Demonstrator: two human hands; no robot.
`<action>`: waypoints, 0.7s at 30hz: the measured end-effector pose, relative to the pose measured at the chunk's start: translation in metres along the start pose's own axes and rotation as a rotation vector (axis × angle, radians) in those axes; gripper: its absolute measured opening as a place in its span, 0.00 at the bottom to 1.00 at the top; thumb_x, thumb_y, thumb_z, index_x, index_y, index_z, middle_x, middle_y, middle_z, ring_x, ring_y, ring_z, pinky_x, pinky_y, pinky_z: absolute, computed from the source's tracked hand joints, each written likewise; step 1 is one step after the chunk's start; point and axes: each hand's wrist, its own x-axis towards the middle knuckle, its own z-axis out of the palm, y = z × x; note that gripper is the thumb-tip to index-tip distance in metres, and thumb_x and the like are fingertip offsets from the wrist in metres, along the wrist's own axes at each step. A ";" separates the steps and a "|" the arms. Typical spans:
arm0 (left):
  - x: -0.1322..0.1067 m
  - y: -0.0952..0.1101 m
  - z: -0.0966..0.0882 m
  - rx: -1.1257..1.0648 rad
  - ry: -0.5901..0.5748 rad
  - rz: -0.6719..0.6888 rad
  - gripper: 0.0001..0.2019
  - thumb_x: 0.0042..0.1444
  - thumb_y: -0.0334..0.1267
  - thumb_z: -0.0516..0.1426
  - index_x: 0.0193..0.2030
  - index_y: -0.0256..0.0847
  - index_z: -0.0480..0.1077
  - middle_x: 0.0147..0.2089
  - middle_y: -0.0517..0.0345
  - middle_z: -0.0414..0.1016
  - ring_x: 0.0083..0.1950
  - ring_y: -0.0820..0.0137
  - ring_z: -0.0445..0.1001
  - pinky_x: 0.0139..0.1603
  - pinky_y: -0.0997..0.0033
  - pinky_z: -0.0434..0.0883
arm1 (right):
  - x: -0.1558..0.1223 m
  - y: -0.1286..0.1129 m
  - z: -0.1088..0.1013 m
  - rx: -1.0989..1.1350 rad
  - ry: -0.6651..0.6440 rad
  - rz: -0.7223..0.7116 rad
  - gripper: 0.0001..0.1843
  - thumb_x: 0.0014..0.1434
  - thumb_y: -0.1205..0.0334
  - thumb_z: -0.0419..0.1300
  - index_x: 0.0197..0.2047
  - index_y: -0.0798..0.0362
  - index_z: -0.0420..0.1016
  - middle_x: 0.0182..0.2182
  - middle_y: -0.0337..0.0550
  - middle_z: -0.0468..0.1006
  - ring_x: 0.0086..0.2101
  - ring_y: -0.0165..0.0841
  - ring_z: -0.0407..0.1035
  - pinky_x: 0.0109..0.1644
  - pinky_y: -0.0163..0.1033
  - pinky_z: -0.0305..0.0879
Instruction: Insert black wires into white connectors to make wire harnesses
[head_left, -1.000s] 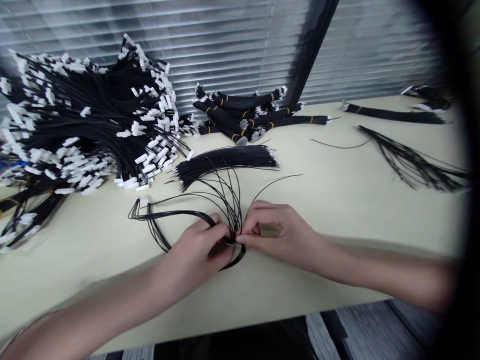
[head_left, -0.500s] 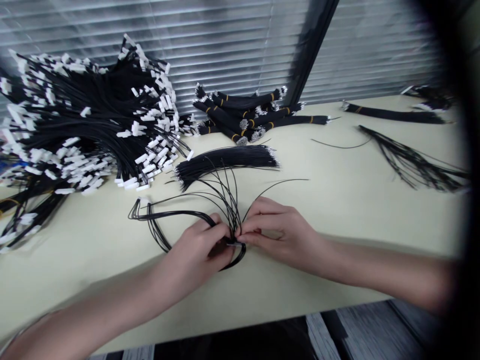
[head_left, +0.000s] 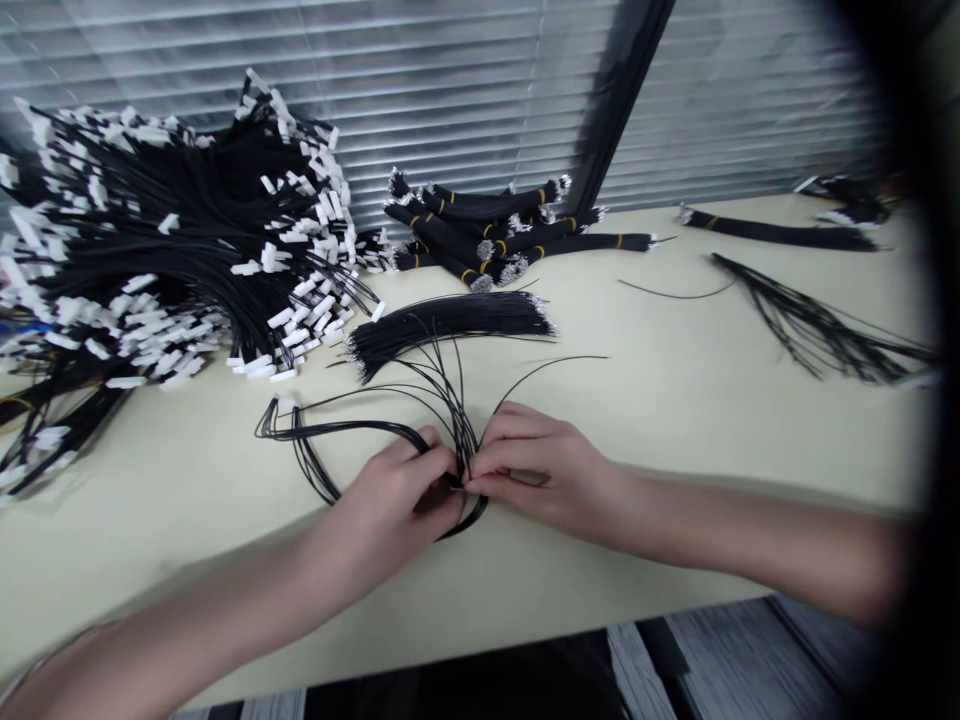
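Bending in a loop under the fingers of the left hand (head_left: 409, 492), the black wire harness (head_left: 360, 428) lies low over the table (head_left: 697, 400). It is made of many thin wires; to one end is joined a white connector (head_left: 286, 403), and many free wires (head_left: 451, 395) rise like a fan from the place where the hands meet. A small pale part at the fingertips is mostly covered, so I cannot tell its shape. The left hand is closed around the harness. The right hand (head_left: 541, 458), just beside it, pinches a single wire (head_left: 551, 362), which curves outward to the right of the harness. Close behind the harness is a loose bundle (head_left: 454, 318) with silvery ends, and farther behind it, a stack of tied bundles (head_left: 487, 225). To the left and behind the harness spreads a big heap (head_left: 180, 240) of white-tipped cables, which limits the room on that side. Right of the harness, a wide surface extends as far as some scattered wires (head_left: 810, 320). In front of the harness, a narrower strip ends at the table's front edge.
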 end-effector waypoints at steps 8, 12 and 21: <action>0.000 0.001 -0.002 0.021 -0.003 -0.003 0.06 0.56 0.29 0.54 0.30 0.40 0.61 0.31 0.62 0.59 0.30 0.75 0.61 0.28 0.76 0.59 | 0.001 -0.005 -0.001 0.126 -0.055 0.237 0.06 0.59 0.66 0.58 0.42 0.52 0.69 0.36 0.39 0.71 0.36 0.28 0.66 0.39 0.33 0.64; -0.001 0.002 -0.001 0.037 -0.013 -0.021 0.05 0.56 0.28 0.54 0.30 0.40 0.62 0.32 0.61 0.60 0.30 0.74 0.61 0.28 0.75 0.60 | 0.005 -0.003 -0.005 0.201 0.049 0.308 0.13 0.59 0.65 0.58 0.48 0.49 0.65 0.38 0.36 0.73 0.35 0.28 0.67 0.42 0.34 0.66; -0.001 0.001 0.001 0.048 0.029 -0.047 0.08 0.54 0.30 0.54 0.26 0.39 0.61 0.31 0.61 0.62 0.28 0.75 0.62 0.26 0.76 0.60 | 0.062 -0.012 -0.019 -0.122 -0.085 0.074 0.18 0.67 0.62 0.45 0.57 0.54 0.65 0.53 0.45 0.71 0.53 0.36 0.63 0.56 0.42 0.59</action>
